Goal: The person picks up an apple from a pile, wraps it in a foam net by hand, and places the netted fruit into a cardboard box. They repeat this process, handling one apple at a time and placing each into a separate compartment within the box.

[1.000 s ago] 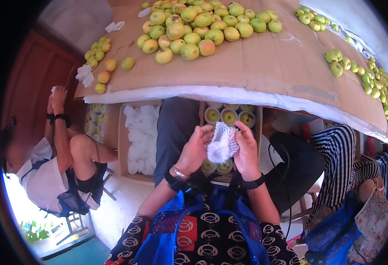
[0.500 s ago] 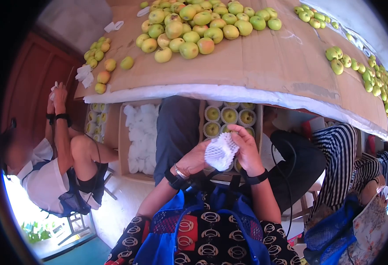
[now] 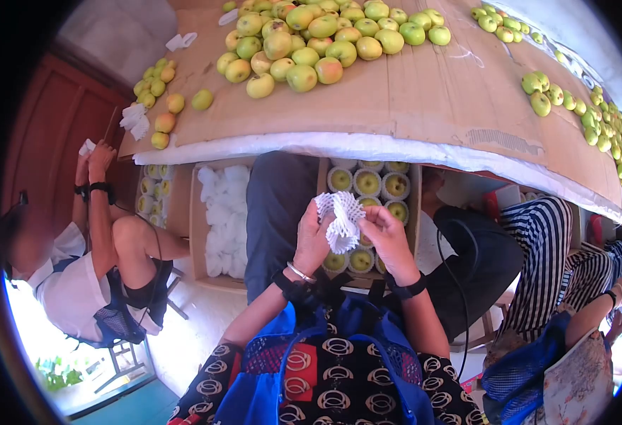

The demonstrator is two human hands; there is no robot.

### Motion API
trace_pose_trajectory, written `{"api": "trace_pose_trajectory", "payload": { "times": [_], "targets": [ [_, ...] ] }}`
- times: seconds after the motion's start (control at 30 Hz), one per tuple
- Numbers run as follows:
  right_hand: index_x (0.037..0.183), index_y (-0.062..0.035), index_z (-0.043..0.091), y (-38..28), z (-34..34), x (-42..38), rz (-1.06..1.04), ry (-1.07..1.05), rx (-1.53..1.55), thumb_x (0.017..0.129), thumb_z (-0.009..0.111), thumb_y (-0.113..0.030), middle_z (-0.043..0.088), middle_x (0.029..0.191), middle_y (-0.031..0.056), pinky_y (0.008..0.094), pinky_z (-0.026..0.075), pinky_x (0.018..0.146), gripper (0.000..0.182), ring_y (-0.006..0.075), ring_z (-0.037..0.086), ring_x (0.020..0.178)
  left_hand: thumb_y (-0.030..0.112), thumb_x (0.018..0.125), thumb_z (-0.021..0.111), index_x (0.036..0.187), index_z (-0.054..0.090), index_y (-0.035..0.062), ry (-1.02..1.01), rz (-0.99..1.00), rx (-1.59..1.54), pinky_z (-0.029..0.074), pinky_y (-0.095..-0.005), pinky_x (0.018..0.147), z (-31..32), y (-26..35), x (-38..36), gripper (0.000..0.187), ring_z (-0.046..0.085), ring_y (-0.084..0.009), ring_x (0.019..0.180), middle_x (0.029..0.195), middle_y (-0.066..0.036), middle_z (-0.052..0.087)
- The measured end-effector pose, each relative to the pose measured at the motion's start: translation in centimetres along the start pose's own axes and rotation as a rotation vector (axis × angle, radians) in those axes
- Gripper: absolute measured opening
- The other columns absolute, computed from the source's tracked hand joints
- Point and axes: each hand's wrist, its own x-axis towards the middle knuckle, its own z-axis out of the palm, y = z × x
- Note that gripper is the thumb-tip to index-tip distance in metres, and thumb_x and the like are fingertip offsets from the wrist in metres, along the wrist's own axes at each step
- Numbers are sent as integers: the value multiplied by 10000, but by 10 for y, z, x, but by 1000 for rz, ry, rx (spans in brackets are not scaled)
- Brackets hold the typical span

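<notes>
Between my two hands is a white foam fruit net, its mesh spread and crumpled. My left hand grips it from the left side, and my right hand pinches its right edge with thumb and fingers. Whether an apple sits inside the net cannot be seen. Behind and below the hands stands a carton holding rows of green apples in white foam nets. To its left, past my knee, another carton is filled with white foam nets.
Loose green and yellow apples are heaped on the cardboard-covered table above. More apples lie along its right side. A person sits at the left with raised hands. At the right are co-workers in striped clothing.
My left hand has turned upright and risen beside the foam net. The net, previously bunched and hanging lower, is now higher and spread wider. My right hand has shifted slightly down.
</notes>
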Motion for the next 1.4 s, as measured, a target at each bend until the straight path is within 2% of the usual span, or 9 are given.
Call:
{"api": "trace_pose_trajectory", "payload": {
  "times": [0.13,0.23,0.3,0.5,0.77,1.03,1.1,1.13,1.4],
  "targets": [
    [974,-6,554,13,-3,2,56,-63,-27,827,585,-150,584,833,-4,200,415,622,208,53,527,719,9,857,450,1033,514,6,2,86,122,461,-262,726,10,20,-3,187,583,-128,843,940,-56,604],
    [948,-17,568,29,-9,4,-40,-92,-439,837,578,-181,584,812,-10,195,431,613,199,36,524,689,8,863,442,1021,512,10,51,-142,-302,469,-257,718,8,23,-1,173,586,-130,812,905,-58,599],
    [954,-27,569,22,-2,0,235,-132,22,848,562,-175,592,817,2,220,462,638,182,61,552,708,10,870,439,1028,502,19,3,-284,-579,478,-257,720,-2,25,2,171,582,-120,809,901,-52,588],
    [1087,-28,525,9,-2,7,257,-22,751,873,526,-159,595,1000,62,327,496,763,251,173,589,858,68,869,506,1146,483,64,-117,-448,-780,500,-334,833,-6,8,-2,277,579,-170,944,1067,-57,568],
    [1242,-38,394,30,-10,10,130,-195,1042,883,469,-113,543,1123,92,354,465,841,374,186,568,936,39,853,511,1192,456,88,-211,-569,-938,465,-378,884,-8,19,-3,347,538,-199,1038,1155,-70,528],
    [1212,-24,412,27,14,18,355,246,937,898,423,-120,549,921,107,246,480,614,328,109,542,671,75,891,448,1222,421,84,-208,-532,-969,446,-333,893,-3,15,-4,332,516,-185,1065,1161,-63,518],
    [1203,-20,414,65,-13,32,118,-217,1270,902,412,-109,549,925,116,247,480,623,314,128,547,674,52,898,426,1218,418,88,-236,-570,-906,447,-314,885,0,17,-5,322,520,-170,1050,1156,-53,513],
    [1198,-25,420,57,-6,31,127,40,956,903,413,-105,553,991,132,275,496,709,305,179,580,823,50,899,424,1228,407,87,-244,-579,-902,446,-314,887,1,20,-6,332,514,-167,1058,1165,-51,506],
    [1231,-39,363,73,17,32,-260,62,317,920,442,-170,520,997,65,276,459,782,347,152,531,919,27,856,513,1252,386,93,-381,-597,-784,421,-306,910,0,27,-10,421,500,-139,1067,1171,-31,496]
  ]
}}
